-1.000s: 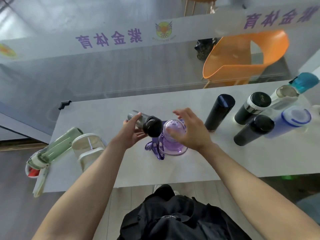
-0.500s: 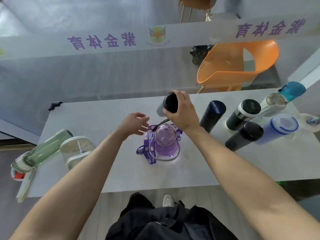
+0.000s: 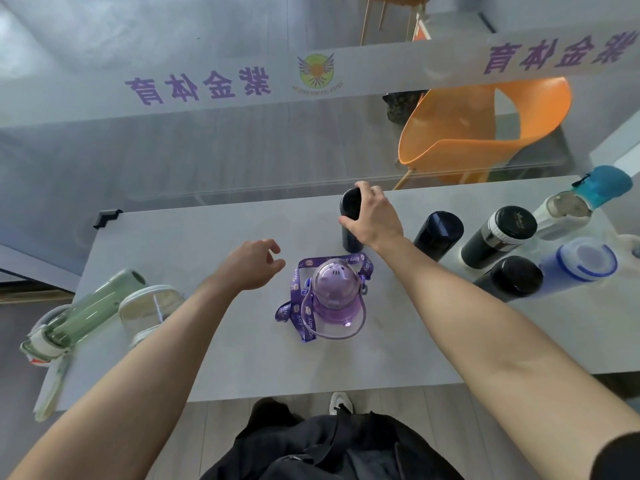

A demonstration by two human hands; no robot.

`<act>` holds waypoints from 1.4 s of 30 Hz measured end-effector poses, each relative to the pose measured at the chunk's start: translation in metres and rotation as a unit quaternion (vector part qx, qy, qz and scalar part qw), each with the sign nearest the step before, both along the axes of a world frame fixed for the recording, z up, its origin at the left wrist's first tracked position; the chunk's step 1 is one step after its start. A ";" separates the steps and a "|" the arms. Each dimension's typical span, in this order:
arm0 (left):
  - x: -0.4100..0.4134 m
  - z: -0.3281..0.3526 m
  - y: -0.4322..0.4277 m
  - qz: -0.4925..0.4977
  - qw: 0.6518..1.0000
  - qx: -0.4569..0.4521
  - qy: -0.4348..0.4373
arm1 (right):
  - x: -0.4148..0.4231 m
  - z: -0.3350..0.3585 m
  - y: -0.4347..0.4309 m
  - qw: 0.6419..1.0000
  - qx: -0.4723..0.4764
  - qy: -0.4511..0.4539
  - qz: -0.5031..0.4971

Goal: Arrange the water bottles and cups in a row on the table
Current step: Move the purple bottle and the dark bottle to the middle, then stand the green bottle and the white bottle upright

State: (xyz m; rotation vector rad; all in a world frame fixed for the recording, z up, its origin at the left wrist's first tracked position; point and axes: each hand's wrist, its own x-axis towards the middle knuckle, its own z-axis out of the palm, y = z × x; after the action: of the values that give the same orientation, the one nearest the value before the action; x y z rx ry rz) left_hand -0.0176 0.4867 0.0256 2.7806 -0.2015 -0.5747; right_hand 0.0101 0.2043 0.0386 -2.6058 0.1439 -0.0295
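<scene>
My right hand (image 3: 375, 218) grips a dark bottle with a black cap (image 3: 349, 216), standing upright near the table's far edge. To its right stand a dark navy flask (image 3: 437, 233), a black flask with a white ring (image 3: 498, 235), a black-capped bottle (image 3: 512, 278), a blue cup (image 3: 581, 263) and a white bottle with a teal lid (image 3: 581, 199). A purple bottle with a printed strap (image 3: 332, 296) stands in the middle. My left hand (image 3: 251, 263) hovers empty, fingers loosely curled, left of it. A green bottle (image 3: 81, 317) and a clear cup (image 3: 150, 308) lie at the left.
The grey table (image 3: 225, 358) ends close behind the dark bottle at a glass partition. An orange chair (image 3: 485, 129) stands beyond the glass. A black bag (image 3: 322, 448) sits at my waist below the table's near edge.
My right hand took the dark bottle from my left hand and carried it back and right, standing it beside the navy flask. My left hand let go and drew back.
</scene>
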 end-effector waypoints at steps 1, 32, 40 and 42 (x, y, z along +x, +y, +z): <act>0.001 0.000 0.002 0.000 1.000 0.002 0.001 | 0.001 0.002 0.001 1.000 -0.010 0.006 -0.002; -0.087 -0.051 0.398 0.237 0.965 0.112 -0.025 | -0.089 -0.067 0.400 0.911 -0.031 0.204 0.356; -0.078 -0.085 0.453 0.162 0.965 0.200 0.043 | -0.093 -0.073 0.404 0.939 0.012 0.236 0.250; -0.076 -0.088 0.461 0.157 0.970 0.184 0.030 | -0.093 -0.070 0.401 0.949 0.038 0.234 0.208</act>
State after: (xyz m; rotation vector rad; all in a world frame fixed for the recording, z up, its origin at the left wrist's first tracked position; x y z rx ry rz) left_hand -0.0933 0.9479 -0.0620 3.0470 0.3940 -0.6686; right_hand -0.0826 0.6053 -0.0319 -2.4658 -0.2370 0.7309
